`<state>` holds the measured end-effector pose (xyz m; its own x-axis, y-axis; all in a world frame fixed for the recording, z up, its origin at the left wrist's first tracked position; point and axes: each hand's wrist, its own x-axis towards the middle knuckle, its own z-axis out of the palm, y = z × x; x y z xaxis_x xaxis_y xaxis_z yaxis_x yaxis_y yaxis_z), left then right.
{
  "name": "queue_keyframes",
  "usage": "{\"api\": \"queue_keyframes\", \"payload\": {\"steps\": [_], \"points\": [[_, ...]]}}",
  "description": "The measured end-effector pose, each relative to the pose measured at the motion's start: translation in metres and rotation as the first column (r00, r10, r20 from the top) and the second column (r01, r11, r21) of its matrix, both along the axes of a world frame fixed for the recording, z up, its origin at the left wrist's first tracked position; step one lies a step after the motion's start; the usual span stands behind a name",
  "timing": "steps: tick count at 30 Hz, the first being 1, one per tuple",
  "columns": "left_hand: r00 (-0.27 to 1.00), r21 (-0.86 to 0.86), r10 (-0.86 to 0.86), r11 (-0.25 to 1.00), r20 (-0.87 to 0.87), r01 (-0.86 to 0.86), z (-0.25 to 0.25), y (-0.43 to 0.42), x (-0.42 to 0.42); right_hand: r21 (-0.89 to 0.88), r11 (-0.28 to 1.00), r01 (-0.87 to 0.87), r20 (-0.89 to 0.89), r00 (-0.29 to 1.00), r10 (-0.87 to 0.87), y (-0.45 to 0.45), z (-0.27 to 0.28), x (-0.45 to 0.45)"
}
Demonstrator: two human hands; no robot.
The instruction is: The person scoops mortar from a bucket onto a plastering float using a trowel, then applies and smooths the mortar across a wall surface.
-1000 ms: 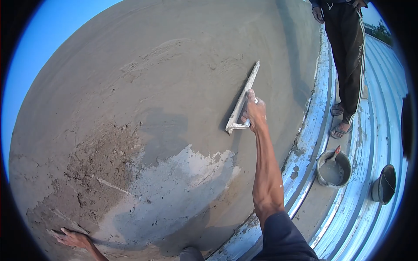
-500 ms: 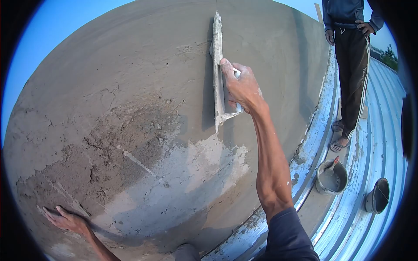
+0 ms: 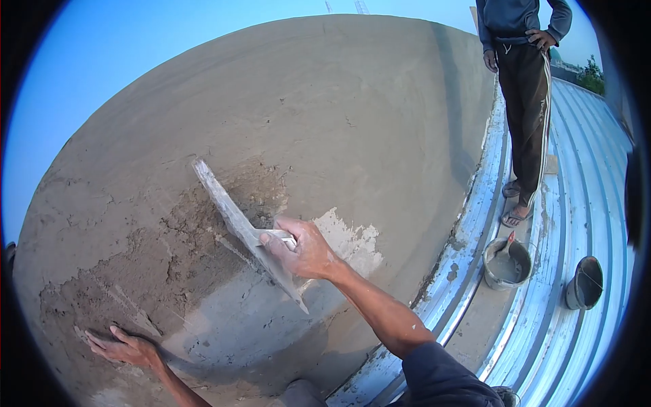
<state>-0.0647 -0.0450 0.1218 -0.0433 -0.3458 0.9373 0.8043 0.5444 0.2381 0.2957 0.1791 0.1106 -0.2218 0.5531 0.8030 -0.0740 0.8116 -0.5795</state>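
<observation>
A long plastering float (image 3: 234, 216) slants across the wall, its upper end over rough mortar and its lower end over a pale bare patch. My right hand (image 3: 303, 249) is closed around its handle. Lower left, my left hand (image 3: 125, 348) lies against the wall with fingers spread, holding nothing. The grey plastered wall (image 3: 325, 95) is smooth above and to the right. Between my hands the mortar (image 3: 163, 264) is coarse and cracked, next to the lighter patch (image 3: 251, 332).
A person (image 3: 525, 102) stands at the right on the corrugated metal roof (image 3: 583, 169), one hand on the hip. Nearer me are a bucket (image 3: 507, 275) holding grey mix and a red-handled tool, and a darker bucket (image 3: 584, 285). Another bucket rim (image 3: 507, 395) shows at the bottom edge.
My right hand has brought the float down and left, from upright on the smooth plaster to a slant over the rough area. My left hand stays on the wall; the view has shifted slightly.
</observation>
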Motion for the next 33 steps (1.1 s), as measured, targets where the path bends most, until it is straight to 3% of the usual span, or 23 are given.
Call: {"api": "queue_keyframes", "payload": {"steps": [2,3,4,6,8,12,14,16,18,20,22,25,28,30,31,32,33], "points": [[1.000,0.006,0.019,1.000,-0.003,-0.019,-0.004,-0.001,-0.007,-0.073,0.991,0.112,-0.168,0.978,-0.123,0.020,-0.031,0.009],[1.000,0.005,0.020,1.000,-0.002,-0.020,-0.003,-0.001,-0.004,-0.331,0.941,-0.068,-0.346,0.937,-0.054,0.028,-0.041,0.021],[1.000,0.003,0.016,1.000,0.003,-0.016,-0.003,-0.001,-0.004,-0.521,0.806,-0.282,-0.522,0.852,-0.039,0.037,-0.051,0.037],[0.998,-0.021,0.052,0.998,-0.022,-0.052,-0.004,0.000,-0.004,-0.584,0.734,-0.347,-0.664,0.723,-0.187,0.065,-0.064,0.070],[0.997,-0.029,0.068,0.997,-0.044,-0.069,-0.005,0.001,-0.005,-0.688,0.674,-0.267,-0.631,0.680,-0.374,0.102,-0.083,0.092],[0.993,-0.051,0.099,0.994,-0.059,-0.102,-0.004,0.002,-0.006,-0.720,0.659,-0.217,-0.584,0.703,-0.406,0.116,-0.052,0.102],[0.993,-0.073,0.113,0.990,-0.046,-0.116,-0.007,0.005,-0.007,-0.682,0.729,-0.052,-0.434,0.832,-0.346,0.110,-0.016,0.101],[0.995,-0.038,0.090,0.995,-0.035,-0.091,-0.007,0.005,-0.005,-0.606,0.775,0.178,-0.290,0.858,-0.423,0.102,0.022,0.089],[0.997,-0.028,0.073,0.997,-0.014,-0.074,-0.010,0.007,-0.012,-0.238,0.779,0.579,-0.082,0.788,-0.611,0.098,0.045,0.067],[0.998,-0.026,0.062,0.998,0.005,-0.062,-0.011,0.006,-0.011,-0.050,0.792,0.608,-0.093,0.787,-0.610,0.065,0.061,0.040],[0.999,-0.001,0.033,0.999,0.002,-0.033,-0.006,0.008,0.002,0.025,0.836,0.548,-0.035,0.836,-0.547,0.039,0.056,0.017],[1.000,0.004,0.001,1.000,0.004,-0.001,-0.003,0.006,0.012,0.016,0.942,0.335,0.100,0.937,-0.335,-0.003,0.024,0.001],[0.999,0.023,-0.034,0.999,-0.025,0.034,-0.001,0.001,0.016,0.022,0.963,0.268,0.036,0.963,-0.268,-0.022,-0.021,0.003],[0.999,-0.034,-0.023,0.999,-0.047,0.021,-0.003,-0.001,0.016,-0.186,0.885,0.426,-0.151,0.878,-0.454,-0.006,-0.036,0.024],[0.998,-0.052,-0.020,0.999,-0.067,0.017,-0.004,-0.001,0.017,-0.335,0.813,0.475,-0.158,0.823,-0.546,0.025,-0.048,0.039],[0.998,-0.043,-0.015,0.999,-0.068,0.012,-0.004,-0.002,0.019,-0.643,0.757,0.115,-0.308,0.866,-0.393,0.031,-0.035,0.061],[0.998,-0.068,-0.012,0.998,-0.059,0.008,-0.004,-0.002,0.020,-0.650,0.739,0.174,-0.341,0.803,-0.489,0.080,-0.050,0.076]]}}
